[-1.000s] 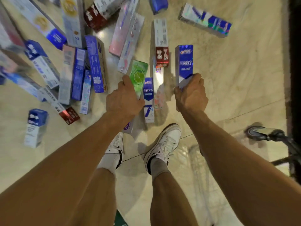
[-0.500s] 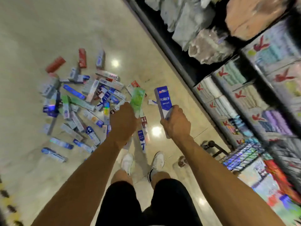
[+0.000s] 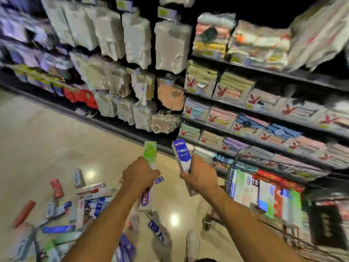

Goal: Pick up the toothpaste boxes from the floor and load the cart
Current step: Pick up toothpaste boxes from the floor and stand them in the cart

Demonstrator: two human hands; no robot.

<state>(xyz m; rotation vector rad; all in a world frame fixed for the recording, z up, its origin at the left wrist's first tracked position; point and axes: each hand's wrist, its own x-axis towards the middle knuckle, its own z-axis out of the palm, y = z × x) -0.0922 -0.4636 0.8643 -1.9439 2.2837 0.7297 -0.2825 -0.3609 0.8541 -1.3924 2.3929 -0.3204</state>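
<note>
Head swung from floor to cart (image 3: 230,173), right of hands. Left hand (image 3: 139,173) grips green box (image 3: 150,154), right hand (image 3: 200,176) grips blue box (image 3: 181,154); lay both flat.

Little reads cleanly here — everything is smeared. The blue box (image 3: 181,155) in the right hand (image 3: 202,179) bears white Chinese characters, too blurred to make out. The green box (image 3: 150,153) in the left hand (image 3: 140,175) shows white marks on its purple end, equally illegible. A red rabbit-head logo repeats on the towel packs (image 3: 200,82) along the shelves (image 3: 283,73).
</note>
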